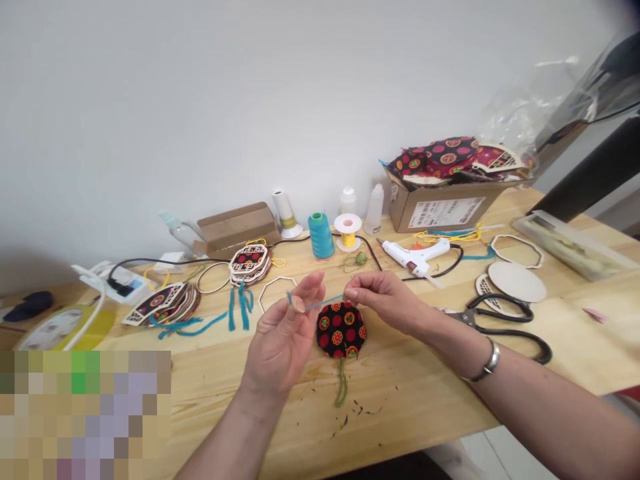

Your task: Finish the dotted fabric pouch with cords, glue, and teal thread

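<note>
A short blue cord is stretched between my two hands above the table. My left hand pinches one end between thumb and index finger, its other fingers raised and curved. The other end is in the closed fingertips of my right hand. Just beyond and below the hands lies a round, patterned black fabric piece with red and orange flowers; a green cord loop extends from its near edge. My hands partly overlap the far side of that piece.
Black-handled scissors and pale discs lie right. Behind are a white glue gun, a blue thread cone and a full cardboard box. Stacked ornaments and blue cords sit left.
</note>
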